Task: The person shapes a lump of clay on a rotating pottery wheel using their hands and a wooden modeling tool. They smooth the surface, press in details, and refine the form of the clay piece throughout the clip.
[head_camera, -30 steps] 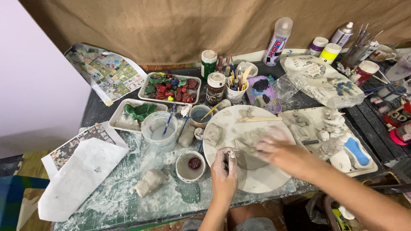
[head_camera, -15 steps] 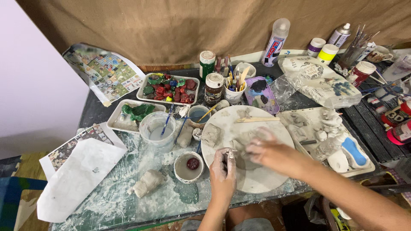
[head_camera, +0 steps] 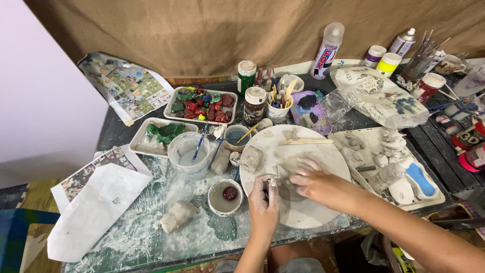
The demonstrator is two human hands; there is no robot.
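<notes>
Dark bench (head_camera: 116,134) smeared w/ white clay residue, brown cloth backdrop (head_camera: 202,30) behind, pale wall at left. Round white clay-dusted work board (head_camera: 303,212) centre-right.

Left hand (head_camera: 263,202) at board's near-left edge, fingers (head_camera: 273,184) curled shut round small grey clay piece (head_camera: 271,180). Right hand (head_camera: 316,183) flat on board just beside it, fingers spread and loose, touching clay; grip not clear.

Containers: white rectangular tray (head_camera: 174,108) w/ red, green, blue painted clay bits; second white tray (head_camera: 139,146) w/ green lump (head_camera: 164,131); clear plastic cup (head_camera: 188,156) w/ cloudy water + blue-handled brush; small round bowl (head_camera: 225,198) w/ grey slip and dark red blob; white cup (head_camera: 278,108) full of tools; two lidded jars behind it. Grey clay lump (head_camera: 174,216) on bench near-left. White paper sheet (head_camera: 96,212) far left. Spray can (head_camera: 326,50) upright at back.
</notes>
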